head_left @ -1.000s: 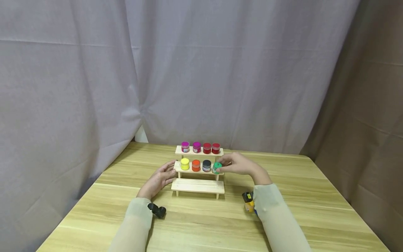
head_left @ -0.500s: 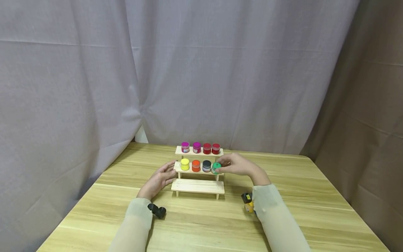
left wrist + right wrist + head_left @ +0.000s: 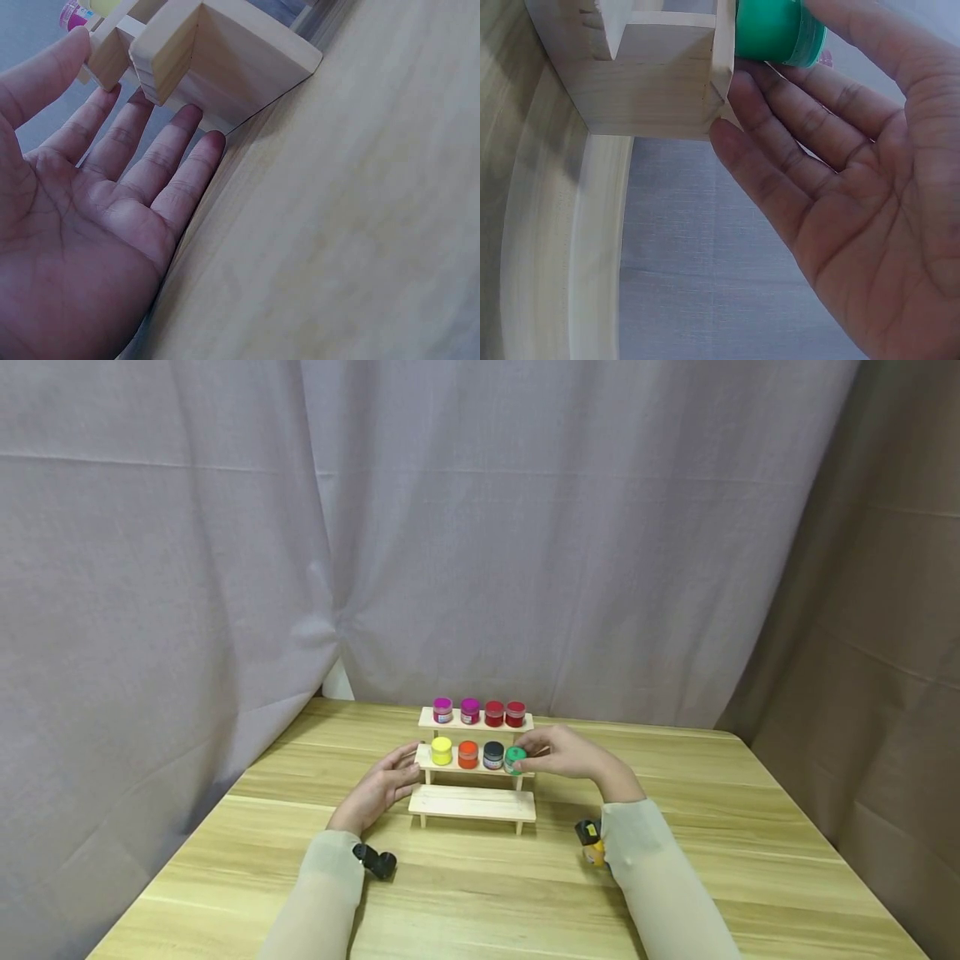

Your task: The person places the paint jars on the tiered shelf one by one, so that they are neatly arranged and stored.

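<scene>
A three-step wooden rack (image 3: 472,802) stands on the wooden table (image 3: 480,893), near its far middle, in front of a grey curtain (image 3: 480,527). The right hand (image 3: 570,753) is at the rack's right end, thumb and fingers pinching the green jar (image 3: 514,759), which sits at the right end of the middle step; the right wrist view confirms the green jar (image 3: 778,30) held between thumb and fingers (image 3: 795,142) at the shelf's edge — whether it rests fully on the wood cannot be told. The left hand (image 3: 378,785) lies against the rack's left end, fingers straight and spread, gripping nothing; the left wrist view shows the fingertips (image 3: 202,139) touching the wooden side piece (image 3: 225,67). On the middle step, left of the green jar, stand a yellow jar (image 3: 441,750), an orange jar (image 3: 467,754) and a black jar (image 3: 492,755). The top step carries two magenta jars (image 3: 456,710) and two red jars (image 3: 504,713) in a row. The bottom step is bare wood. Both forearms wear pale sleeves (image 3: 660,877) — a small camera is strapped at each wrist.
</scene>
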Available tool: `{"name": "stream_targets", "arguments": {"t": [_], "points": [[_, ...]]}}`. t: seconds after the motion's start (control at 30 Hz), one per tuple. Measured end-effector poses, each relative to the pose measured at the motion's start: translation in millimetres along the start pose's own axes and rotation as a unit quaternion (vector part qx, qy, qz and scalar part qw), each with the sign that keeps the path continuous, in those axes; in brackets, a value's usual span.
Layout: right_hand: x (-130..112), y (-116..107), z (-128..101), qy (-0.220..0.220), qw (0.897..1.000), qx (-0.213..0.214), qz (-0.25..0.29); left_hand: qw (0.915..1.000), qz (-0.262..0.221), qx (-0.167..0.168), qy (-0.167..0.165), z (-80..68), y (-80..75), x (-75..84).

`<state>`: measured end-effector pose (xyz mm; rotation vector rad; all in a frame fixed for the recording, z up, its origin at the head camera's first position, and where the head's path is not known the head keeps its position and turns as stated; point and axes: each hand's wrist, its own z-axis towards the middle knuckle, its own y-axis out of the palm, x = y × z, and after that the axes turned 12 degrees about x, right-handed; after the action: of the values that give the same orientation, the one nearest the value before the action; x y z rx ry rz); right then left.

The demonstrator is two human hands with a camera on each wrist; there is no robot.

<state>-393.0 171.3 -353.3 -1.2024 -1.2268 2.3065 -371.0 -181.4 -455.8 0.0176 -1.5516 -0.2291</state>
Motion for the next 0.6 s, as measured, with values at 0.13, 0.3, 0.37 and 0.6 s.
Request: {"name": "stream_targets", "arguments": {"t": [0.13, 0.3, 0.37, 0.6], "points": [[1.2, 0.6, -0.4, 0.000, 1.000, 0.002, 0.002, 1.0000, -0.001, -0.005, 0.001, 0.5, 0.0, -0.2], [2.0, 0.6, -0.8, 0.000, 1.000, 0.000, 0.009, 1.0000, 0.000, -0.006, 0.001, 1.1, 0.9, 0.2], [2.3, 0.4, -0.9, 0.000, 1.000, 0.000, 0.010, 1.0000, 0.002, -0.005, 0.003, 1.2, 1.3, 0.2], [2.8, 1.1, -1.0, -0.003, 1.000, -0.002, 0.014, 1.0000, 0.003, 0.006, -0.002, 0.7, 1.8, 0.0]]}}
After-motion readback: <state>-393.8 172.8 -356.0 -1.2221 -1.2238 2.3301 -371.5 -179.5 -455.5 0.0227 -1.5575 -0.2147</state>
